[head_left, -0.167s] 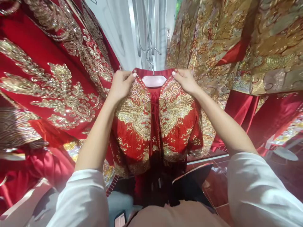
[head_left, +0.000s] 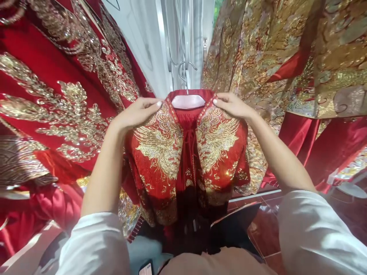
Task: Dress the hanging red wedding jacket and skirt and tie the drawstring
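Left grip [head_left: 138,111] farther out, on red jacket [head_left: 160,152]

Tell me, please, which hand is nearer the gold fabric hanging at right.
Right: the right hand is beside the gold fabric; the left hand is across the collar from it.

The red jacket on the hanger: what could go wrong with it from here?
The embroidered jacket might snag on the gold-patterned garments close beside it. Its collar could crease if the left hand and right hand tug unevenly. The hanger could drop if its hook isn't supported, which I can't tell.
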Demonstrator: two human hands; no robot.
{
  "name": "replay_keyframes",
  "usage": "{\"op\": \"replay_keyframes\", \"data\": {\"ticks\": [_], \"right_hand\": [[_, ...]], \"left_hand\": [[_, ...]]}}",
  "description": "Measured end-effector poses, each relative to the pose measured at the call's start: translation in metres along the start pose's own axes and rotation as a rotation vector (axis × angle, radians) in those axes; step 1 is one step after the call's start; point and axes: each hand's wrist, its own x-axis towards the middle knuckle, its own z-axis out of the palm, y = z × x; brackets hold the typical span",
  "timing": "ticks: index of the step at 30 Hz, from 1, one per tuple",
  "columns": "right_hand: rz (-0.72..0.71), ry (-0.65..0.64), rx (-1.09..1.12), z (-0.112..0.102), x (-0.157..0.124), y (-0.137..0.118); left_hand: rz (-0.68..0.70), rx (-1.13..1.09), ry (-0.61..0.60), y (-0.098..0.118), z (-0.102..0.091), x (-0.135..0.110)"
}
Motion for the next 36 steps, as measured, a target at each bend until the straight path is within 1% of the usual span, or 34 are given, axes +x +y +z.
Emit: {"op": "replay_keyframes", "data": {"ticks": [2,3,4,5,7,9,10,11,12,13,14,15,16,17,18,19,20,21,22,23,24,25,26,28,30,33,36], "right_hand": [[0.091,-0.11,0.05,-0.009,-0.021,0.005],[0.143,-0.132,0.102,-0.012,-0.032,0.01],[0.194,-0.127,0.168,-0.012,-0.04,0.016],[0.24,-0.105,0.235,-0.011,-0.046,0.022],[0.318,-0.068,0.326,-0.006,-0.048,0.035],[0.398,-0.096,0.34,-0.003,-0.041,0.044],[0.431,-0.12,0.323,-0.003,-0.037,0.046],[0.451,-0.126,0.286,-0.003,-0.034,0.046],[0.453,-0.096,0.218,-0.003,-0.034,0.044],[0.439,-0.014,0.11,0.0,-0.037,0.039],[0.411,0.123,-0.034,0.006,-0.045,0.031],[0.367,0.305,-0.2,0.017,-0.057,0.022],[0.316,0.505,-0.375,0.034,-0.073,0.013],[0.266,0.701,-0.529,0.056,-0.092,0.004],[0.213,0.795,-0.636,0.082,-0.112,-0.003],[0.196,0.804,-0.714,0.112,-0.133,-0.007],[0.229,0.742,-0.757,0.142,-0.153,-0.008],[0.291,0.633,-0.777,0.172,-0.17,-0.005],[0.349,0.567,-0.781,0.197,-0.185,0.0],[0.396,0.554,-0.772,0.217,-0.197,0.007],[0.444,0.564,-0.74,0.23,-0.205,0.014],[0.471,0.577,-0.694,0.238,-0.211,0.02],[0.479,0.582,-0.637,0.24,-0.216,0.024],[0.459,0.561,-0.531,0.233,-0.222,0.023],[0.46,0.558,-0.499,0.22,-0.226,0.01],[0.538,0.606,-0.468,0.204,-0.232,-0.018],[0.608,0.567,-0.307,0.192,-0.24,-0.039]], "left_hand": [[-0.042,-0.065,-0.157,-0.014,-0.007,-0.012],[-0.052,-0.085,-0.194,-0.019,-0.007,-0.018],[-0.053,-0.077,-0.178,-0.022,-0.004,-0.024],[-0.056,-0.036,-0.122,-0.022,0.002,-0.028],[-0.109,0.137,0.09,-0.015,0.02,-0.035],[-0.213,0.351,0.354,-0.001,0.043,-0.039],[-0.247,0.43,0.459,0.007,0.055,-0.04],[-0.26,0.485,0.54,0.013,0.065,-0.042],[-0.252,0.517,0.592,0.019,0.076,-0.046],[-0.237,0.533,0.624,0.022,0.087,-0.052],[-0.225,0.542,0.636,0.023,0.099,-0.06],[-0.223,0.546,0.634,0.023,0.113,-0.071],[-0.233,0.549,0.622,0.02,0.129,-0.083],[-0.251,0.551,0.574,0.016,0.147,-0.097],[-0.275,0.553,0.545,0.01,0.165,-0.111],[-0.3,0.556,0.499,0.004,0.183,-0.125],[-0.35,0.557,0.454,-0.003,0.199,-0.137],[-0.383,0.555,0.404,-0.01,0.213,-0.148],[-0.4,0.548,0.374,-0.017,0.223,-0.158],[-0.403,0.529,0.36,-0.022,0.229,-0.167],[-0.386,0.497,0.36,-0.027,0.232,-0.174],[-0.36,0.445,0.369,-0.03,0.231,-0.181],[-0.341,0.38,0.385,-0.032,0.229,-0.187],[-0.34,0.25,0.421,-0.032,0.221,-0.196],[-0.376,0.167,0.46,-0.03,0.213,-0.202],[-0.392,0.092,0.463,-0.029,0.205,-0.203],[-0.398,-0.012,0.457,-0.022,0.196,-0.207]]}}
